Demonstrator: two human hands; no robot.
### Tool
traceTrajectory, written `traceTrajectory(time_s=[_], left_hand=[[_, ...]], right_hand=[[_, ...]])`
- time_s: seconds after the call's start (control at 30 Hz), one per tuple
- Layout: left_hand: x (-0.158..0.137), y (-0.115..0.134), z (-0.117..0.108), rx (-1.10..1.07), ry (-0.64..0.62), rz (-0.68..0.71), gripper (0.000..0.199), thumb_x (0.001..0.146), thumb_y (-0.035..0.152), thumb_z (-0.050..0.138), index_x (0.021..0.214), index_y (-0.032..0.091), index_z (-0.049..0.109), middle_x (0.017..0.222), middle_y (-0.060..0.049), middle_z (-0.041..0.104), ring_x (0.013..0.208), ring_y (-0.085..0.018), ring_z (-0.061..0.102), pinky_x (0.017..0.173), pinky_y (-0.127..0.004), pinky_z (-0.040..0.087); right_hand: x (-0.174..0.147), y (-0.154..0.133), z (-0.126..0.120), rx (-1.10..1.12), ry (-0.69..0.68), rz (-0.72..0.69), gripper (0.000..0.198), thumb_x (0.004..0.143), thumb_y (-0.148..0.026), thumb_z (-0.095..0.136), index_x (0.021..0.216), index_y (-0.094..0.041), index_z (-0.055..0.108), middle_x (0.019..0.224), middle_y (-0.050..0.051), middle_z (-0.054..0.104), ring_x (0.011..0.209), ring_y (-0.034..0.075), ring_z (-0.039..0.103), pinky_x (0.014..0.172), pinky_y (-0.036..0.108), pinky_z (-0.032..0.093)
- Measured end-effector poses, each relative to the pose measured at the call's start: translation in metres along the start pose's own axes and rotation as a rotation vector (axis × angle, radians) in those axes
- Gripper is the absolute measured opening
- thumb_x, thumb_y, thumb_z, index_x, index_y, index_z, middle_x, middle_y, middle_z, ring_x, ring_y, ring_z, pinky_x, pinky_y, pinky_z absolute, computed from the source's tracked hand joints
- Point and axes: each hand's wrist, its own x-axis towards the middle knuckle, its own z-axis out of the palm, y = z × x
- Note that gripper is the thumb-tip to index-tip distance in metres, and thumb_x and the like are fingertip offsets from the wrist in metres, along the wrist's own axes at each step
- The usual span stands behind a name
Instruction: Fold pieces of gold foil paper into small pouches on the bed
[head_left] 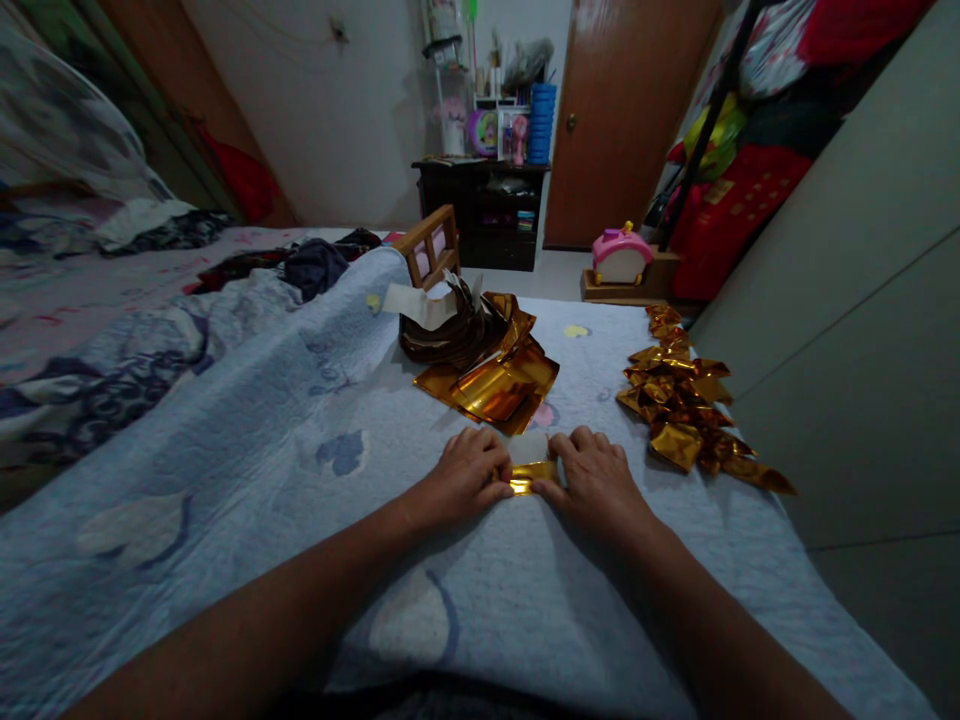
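A sheet of gold foil paper [534, 470] lies on the blue bedspread, its near edge folded over and its pale backing showing at the far side. My left hand [474, 468] grips its left end, thumb on the near fold and fingers curled. At the right end my right hand [596, 475] holds it the same way. Just beyond both hands is a pile of flat gold foil sheets [499, 385], next to a thick curled stack of paper [450, 330]. Folded gold foil pieces [675, 390] are heaped along the bed's right side.
A light blue bedspread [420, 620] with heart shapes covers the bed. Rumpled clothes [315, 268] lie to the left. Beyond the far edge stand a dark cabinet [480, 215] and a pink toy case [621, 258]. A pale wardrobe [855, 330] borders the right.
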Motion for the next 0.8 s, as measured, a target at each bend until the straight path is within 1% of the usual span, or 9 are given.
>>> traceTrajectory(time_s=[0.13, 0.3, 0.37, 0.47, 0.53, 0.63, 0.8], left_hand=[[0.000, -0.001, -0.001, -0.014, -0.013, 0.008, 0.008, 0.085, 0.021, 0.072, 0.091, 0.020, 0.067, 0.105, -0.004, 0.058, 0.102, -0.024, 0.049, 0.088, -0.037, 0.037], [0.000, -0.001, -0.004, -0.037, -0.022, 0.031, 0.006, 0.086, 0.020, 0.069, 0.090, 0.020, 0.065, 0.104, -0.004, 0.057, 0.102, -0.024, 0.048, 0.090, -0.039, 0.037], [-0.001, 0.000, -0.005, -0.038, -0.029, 0.034, 0.006, 0.086, 0.019, 0.068, 0.090, 0.020, 0.064, 0.104, -0.004, 0.057, 0.101, -0.024, 0.048, 0.091, -0.039, 0.037], [-0.004, 0.001, -0.006, -0.042, -0.026, 0.053, 0.010, 0.086, 0.024, 0.070, 0.093, 0.020, 0.063, 0.106, -0.004, 0.056, 0.103, -0.025, 0.047, 0.092, -0.040, 0.037], [-0.005, 0.000, -0.005, -0.039, -0.022, 0.067, 0.020, 0.083, 0.032, 0.075, 0.094, 0.020, 0.063, 0.107, -0.005, 0.055, 0.104, -0.026, 0.047, 0.091, -0.040, 0.037], [-0.005, -0.002, -0.002, -0.016, -0.010, 0.064, 0.033, 0.077, 0.041, 0.081, 0.094, 0.020, 0.062, 0.107, -0.005, 0.055, 0.103, -0.027, 0.047, 0.089, -0.039, 0.036], [-0.004, -0.004, 0.000, -0.009, 0.014, 0.065, 0.037, 0.076, 0.047, 0.081, 0.096, 0.021, 0.063, 0.104, -0.004, 0.056, 0.102, -0.027, 0.048, 0.086, -0.038, 0.035]], right_hand=[[0.002, 0.012, -0.001, 0.009, -0.036, 0.010, 0.036, 0.084, -0.050, 0.073, 0.108, -0.025, 0.064, 0.104, 0.009, 0.060, 0.098, 0.031, 0.056, 0.075, 0.037, 0.034], [0.004, 0.025, -0.004, 0.049, -0.106, -0.004, 0.034, 0.083, -0.040, 0.074, 0.111, -0.024, 0.061, 0.107, 0.009, 0.060, 0.098, 0.030, 0.055, 0.074, 0.035, 0.034], [0.004, 0.032, -0.003, 0.088, -0.108, -0.016, 0.028, 0.084, -0.035, 0.071, 0.106, -0.022, 0.060, 0.105, 0.009, 0.060, 0.095, 0.027, 0.054, 0.073, 0.034, 0.033], [0.005, 0.038, -0.002, 0.179, -0.044, -0.063, 0.017, 0.081, -0.026, 0.064, 0.095, -0.020, 0.056, 0.096, 0.007, 0.060, 0.087, 0.023, 0.052, 0.072, 0.033, 0.033], [0.006, 0.037, -0.002, 0.259, -0.022, -0.090, 0.015, 0.079, -0.024, 0.060, 0.092, -0.021, 0.054, 0.093, 0.005, 0.058, 0.085, 0.022, 0.051, 0.073, 0.032, 0.035], [0.005, 0.027, -0.005, 0.343, -0.021, -0.151, 0.018, 0.075, -0.022, 0.059, 0.092, -0.020, 0.052, 0.096, 0.006, 0.056, 0.090, 0.023, 0.050, 0.078, 0.033, 0.037], [0.002, 0.009, -0.008, 0.356, -0.021, -0.269, 0.025, 0.072, -0.011, 0.057, 0.095, -0.020, 0.057, 0.106, 0.007, 0.057, 0.100, 0.024, 0.049, 0.085, 0.036, 0.038]])
